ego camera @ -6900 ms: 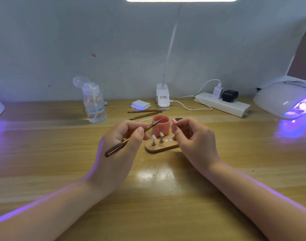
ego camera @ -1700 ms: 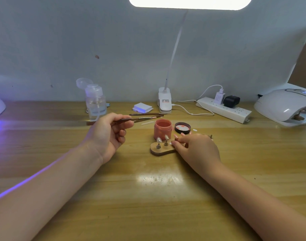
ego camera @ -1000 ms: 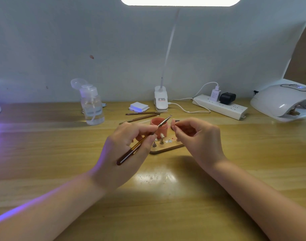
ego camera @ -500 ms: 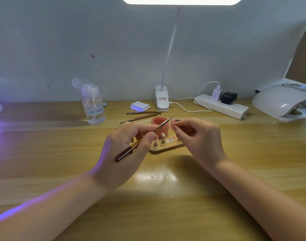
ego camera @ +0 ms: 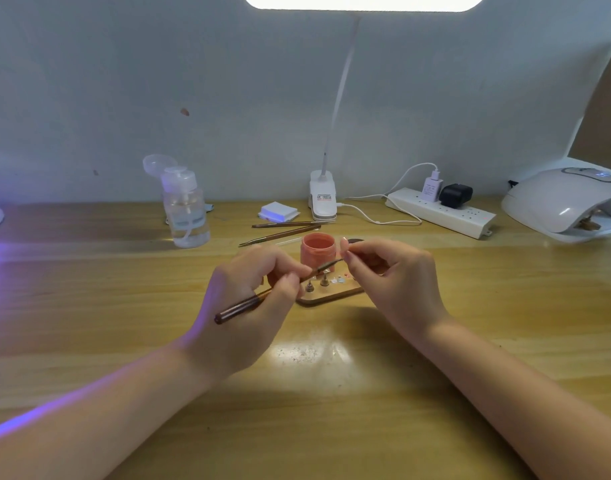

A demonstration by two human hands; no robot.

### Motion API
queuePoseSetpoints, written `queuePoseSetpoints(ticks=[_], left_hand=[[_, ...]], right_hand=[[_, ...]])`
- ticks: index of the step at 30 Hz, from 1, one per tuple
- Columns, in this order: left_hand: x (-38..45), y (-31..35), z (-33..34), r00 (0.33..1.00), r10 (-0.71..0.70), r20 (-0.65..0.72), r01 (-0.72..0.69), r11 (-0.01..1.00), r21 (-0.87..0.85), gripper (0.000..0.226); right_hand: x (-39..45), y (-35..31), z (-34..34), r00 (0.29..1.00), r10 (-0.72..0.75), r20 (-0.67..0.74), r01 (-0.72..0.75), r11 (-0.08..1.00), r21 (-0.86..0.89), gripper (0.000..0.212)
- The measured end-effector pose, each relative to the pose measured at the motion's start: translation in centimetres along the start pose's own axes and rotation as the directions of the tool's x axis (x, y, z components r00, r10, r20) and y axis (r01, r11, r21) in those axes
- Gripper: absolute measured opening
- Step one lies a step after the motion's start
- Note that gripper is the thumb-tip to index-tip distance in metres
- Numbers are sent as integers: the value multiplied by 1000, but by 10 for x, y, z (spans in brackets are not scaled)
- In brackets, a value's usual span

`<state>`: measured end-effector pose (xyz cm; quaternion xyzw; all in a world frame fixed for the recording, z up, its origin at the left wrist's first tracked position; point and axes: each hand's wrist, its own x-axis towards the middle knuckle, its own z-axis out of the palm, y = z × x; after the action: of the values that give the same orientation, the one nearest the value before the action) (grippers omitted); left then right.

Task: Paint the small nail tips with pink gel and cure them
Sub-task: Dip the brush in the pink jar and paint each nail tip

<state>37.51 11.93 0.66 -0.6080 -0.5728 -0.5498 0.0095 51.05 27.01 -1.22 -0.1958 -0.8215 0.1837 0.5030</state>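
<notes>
My left hand (ego camera: 248, 299) grips a thin brown brush (ego camera: 240, 308) like a pen, its tip pointing right toward my right hand (ego camera: 397, 282). My right hand pinches a small nail tip holder between thumb and forefinger at the brush tip; the nail tip itself is too small to make out. Between and behind the hands lies a wooden holder board (ego camera: 332, 295) with two small metal stands (ego camera: 324, 280) and a few tiny tips. The open pink gel jar (ego camera: 318, 249) stands just behind it, its dark lid (ego camera: 356, 241) partly hidden by my right fingers.
Two more brushes (ego camera: 283, 230) lie behind the jar. A clear pump bottle (ego camera: 186, 209) stands back left. At the back are a white pad stack (ego camera: 278, 212), lamp base (ego camera: 323, 195) and power strip (ego camera: 439, 211). A white curing lamp (ego camera: 567, 206) sits far right.
Since 1.7 s ago both hands rose from the table and met over the board. In the last half second the brush tip dropped slightly against the piece in my right hand.
</notes>
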Motion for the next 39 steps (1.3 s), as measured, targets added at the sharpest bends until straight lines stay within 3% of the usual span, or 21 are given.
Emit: queuePoseSetpoints(ticks=[2, 4, 8, 10, 15, 19, 22, 25, 28, 32, 36, 39], left_hand=[[6, 1, -1, 999, -38, -23, 37, 997, -61, 16], [22, 1, 0, 982, -174, -77, 165, 980, -113, 17], [73, -7, -1, 898, -439, -19, 439, 898, 29, 19], [99, -13, -1, 864, -502, 53, 489, 858, 154, 20], [135, -17, 14, 732, -658, 178, 612, 750, 253, 15], [134, -21, 25, 664, -703, 256, 619, 708, 338, 15], [133, -27, 22, 641, -739, 207, 694, 674, 255, 12], [133, -37, 7, 571, -809, 141, 808, 584, 76, 15], [124, -50, -11, 489, -851, 192, 872, 471, -132, 20], [107, -62, -29, 403, -876, 265, 905, 340, -254, 19], [98, -62, -38, 426, -876, 226, 877, 339, -341, 20], [87, -52, -37, 571, -812, 120, 761, 470, -447, 19]], right_hand=[[-1, 3, 1, 999, 32, -4, -32, 999, 6, 7], [-2, 5, 3, 999, 44, 4, -44, 999, -5, 6], [-2, 7, 8, 1000, 27, 7, -26, 999, -43, 6], [-3, 7, 10, 1000, 1, 2, 0, 998, -63, 7], [-3, 7, 12, 1000, -5, -1, 5, 997, -76, 5], [-3, 7, 11, 1000, 6, 24, -5, 999, -53, 3], [-3, 6, 11, 999, 11, 32, -10, 999, -33, 3], [-4, 6, 13, 999, 16, 42, -15, 1000, -17, 3], [-4, 5, 13, 999, 20, 48, -19, 1000, -15, 3], [-4, 3, 11, 998, 51, 40, -51, 999, 10, 3], [-4, 0, 11, 993, 110, 34, -112, 992, 51, 4], [-3, -1, 12, 986, 158, 47, -162, 984, 80, 5]])
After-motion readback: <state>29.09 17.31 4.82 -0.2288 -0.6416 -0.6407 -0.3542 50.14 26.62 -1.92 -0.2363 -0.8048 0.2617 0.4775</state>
